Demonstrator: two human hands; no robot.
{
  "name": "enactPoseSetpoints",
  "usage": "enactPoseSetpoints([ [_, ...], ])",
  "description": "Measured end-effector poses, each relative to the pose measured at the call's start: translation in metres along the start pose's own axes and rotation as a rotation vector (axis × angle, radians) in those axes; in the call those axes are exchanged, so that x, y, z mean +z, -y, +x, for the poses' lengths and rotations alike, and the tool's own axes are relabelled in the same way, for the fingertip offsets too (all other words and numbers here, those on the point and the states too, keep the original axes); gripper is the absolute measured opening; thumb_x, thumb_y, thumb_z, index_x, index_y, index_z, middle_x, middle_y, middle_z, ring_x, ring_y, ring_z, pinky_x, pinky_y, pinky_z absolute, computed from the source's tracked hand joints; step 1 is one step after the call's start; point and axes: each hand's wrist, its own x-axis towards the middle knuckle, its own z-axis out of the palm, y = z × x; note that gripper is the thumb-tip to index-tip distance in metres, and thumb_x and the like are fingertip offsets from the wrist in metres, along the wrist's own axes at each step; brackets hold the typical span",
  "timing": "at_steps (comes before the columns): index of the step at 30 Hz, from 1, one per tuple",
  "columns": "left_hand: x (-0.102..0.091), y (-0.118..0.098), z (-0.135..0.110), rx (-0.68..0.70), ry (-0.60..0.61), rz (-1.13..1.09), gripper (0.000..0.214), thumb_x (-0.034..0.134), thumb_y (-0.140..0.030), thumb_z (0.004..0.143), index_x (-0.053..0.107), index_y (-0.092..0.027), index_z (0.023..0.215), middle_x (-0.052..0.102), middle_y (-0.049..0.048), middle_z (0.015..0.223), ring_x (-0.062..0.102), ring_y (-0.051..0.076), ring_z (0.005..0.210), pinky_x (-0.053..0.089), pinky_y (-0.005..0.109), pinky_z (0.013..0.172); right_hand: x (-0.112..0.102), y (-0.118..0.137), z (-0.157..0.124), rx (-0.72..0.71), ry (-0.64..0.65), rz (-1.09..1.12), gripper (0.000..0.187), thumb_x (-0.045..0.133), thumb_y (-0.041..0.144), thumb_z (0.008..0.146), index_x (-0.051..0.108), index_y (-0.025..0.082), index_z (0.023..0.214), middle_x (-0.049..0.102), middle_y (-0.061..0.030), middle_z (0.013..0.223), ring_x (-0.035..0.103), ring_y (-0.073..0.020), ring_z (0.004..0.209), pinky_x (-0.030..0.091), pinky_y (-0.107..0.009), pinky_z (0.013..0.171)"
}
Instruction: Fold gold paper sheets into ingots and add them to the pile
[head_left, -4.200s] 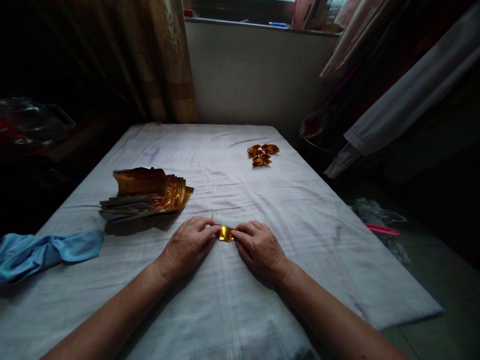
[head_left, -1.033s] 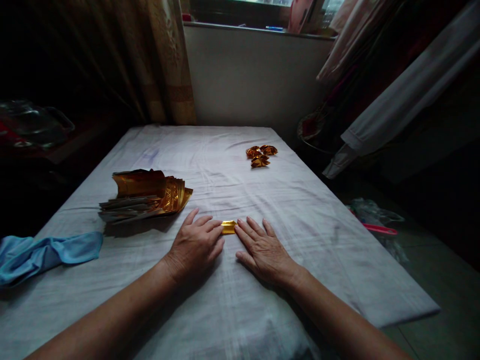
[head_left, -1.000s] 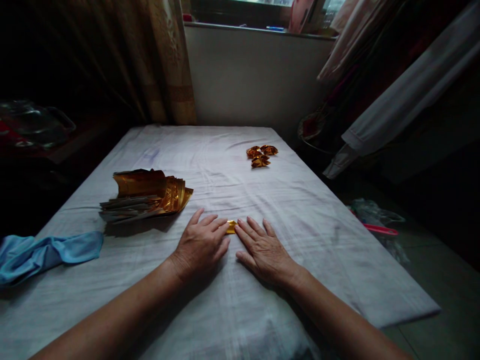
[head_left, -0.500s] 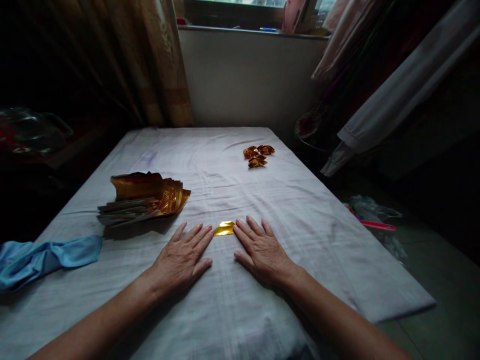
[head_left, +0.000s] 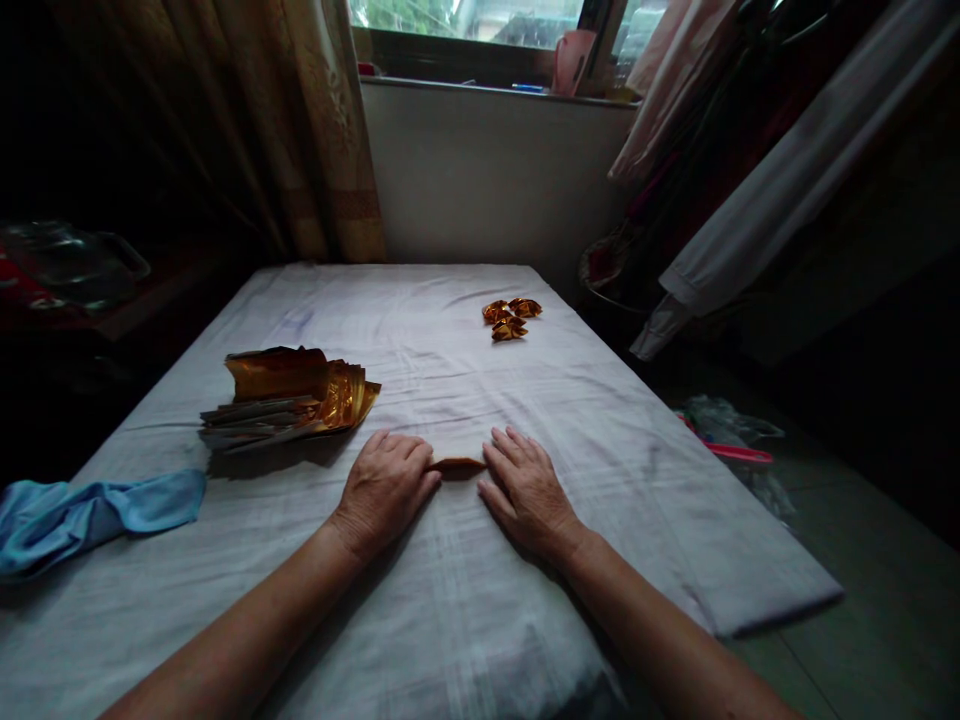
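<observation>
A small folded piece of gold foil paper (head_left: pixel 458 464) lies between my hands, seen nearly edge-on as a thin brownish strip with pointed ends. My left hand (head_left: pixel 390 485) has its fingers curled and its thumb and forefinger closed on the strip's left end. At the right end, my right hand (head_left: pixel 529 490) holds the tip between thumb and forefinger, the other fingers bent lightly over the cloth. Both fingertips hide the ends of the paper. A fanned stack of gold foil sheets (head_left: pixel 289 395) stands to the left, beyond my left hand.
Several folded gold foil pieces (head_left: pixel 510 328) sit together toward the far right of the cloth-covered table (head_left: pixel 420 310). A blue cloth (head_left: pixel 105 510) lies at the left edge. Clothes (head_left: pixel 720 250) hang on the right, and a curtain (head_left: pixel 330 130) hangs at the back left.
The gold paper has gone from lying flat with its shiny face up to standing edge-on. My flat left hand has curled onto it, and my right fingers have bent around its other end.
</observation>
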Motion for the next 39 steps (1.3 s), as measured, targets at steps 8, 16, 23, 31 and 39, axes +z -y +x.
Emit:
enactPoseSetpoints([
  [8, 0.018, 0.001, -0.01, 0.026, -0.131, -0.149, 0.016, 0.059, -0.024, 0.095, 0.068, -0.021, 0.108, 0.071, 0.0071, 0.107, 0.063, 0.024, 0.098, 0.049, 0.039, 0.09, 0.004, -0.005, 0.0, 0.007, -0.072, 0.074, 0.047, 0.056, 0.022, 0.088, 0.059, 0.011, 0.133, 0.052, -0.0175, 0.146, 0.042, -0.0342, 0.139, 0.034, -0.052, 0.114],
  [16, 0.019, -0.002, -0.013, 0.132, -0.238, -0.087, 0.015, 0.058, -0.025, 0.097, 0.072, -0.026, 0.099, 0.066, 0.0038, 0.09, 0.061, 0.02, 0.08, 0.049, 0.03, 0.071, 0.01, -0.009, -0.002, -0.047, -0.179, 0.141, 0.037, 0.059, 0.018, 0.085, 0.067, 0.019, 0.12, 0.06, -0.0142, 0.139, 0.048, -0.0331, 0.134, 0.038, -0.053, 0.111],
  [23, 0.024, 0.008, -0.01, 0.139, -0.19, -0.131, 0.022, 0.05, -0.014, 0.097, 0.07, -0.023, 0.098, 0.07, 0.0027, 0.091, 0.064, 0.017, 0.074, 0.048, 0.027, 0.068, 0.01, -0.012, -0.002, -0.162, -0.214, 0.18, 0.045, 0.053, 0.006, 0.078, 0.068, 0.021, 0.118, 0.064, -0.0116, 0.133, 0.054, -0.0298, 0.126, 0.043, -0.051, 0.105],
  [31, 0.008, -0.007, -0.014, 0.067, -0.1, -0.215, 0.02, 0.059, -0.024, 0.091, 0.067, -0.018, 0.108, 0.073, 0.0087, 0.108, 0.066, 0.029, 0.104, 0.053, 0.045, 0.091, 0.005, -0.007, -0.001, -0.219, -0.21, 0.253, 0.044, 0.053, 0.004, 0.08, 0.066, 0.023, 0.117, 0.071, -0.0076, 0.112, 0.062, -0.0246, 0.103, 0.048, -0.042, 0.091],
  [39, 0.014, -0.038, -0.022, 0.193, -0.162, -0.343, 0.029, 0.047, -0.02, 0.1, 0.062, -0.018, 0.124, 0.07, 0.0094, 0.117, 0.067, 0.021, 0.104, 0.058, 0.035, 0.091, 0.005, -0.006, -0.002, -0.216, -0.21, 0.274, 0.031, 0.057, 0.011, 0.088, 0.066, 0.024, 0.115, 0.07, -0.0073, 0.104, 0.061, -0.0231, 0.096, 0.049, -0.038, 0.085],
])
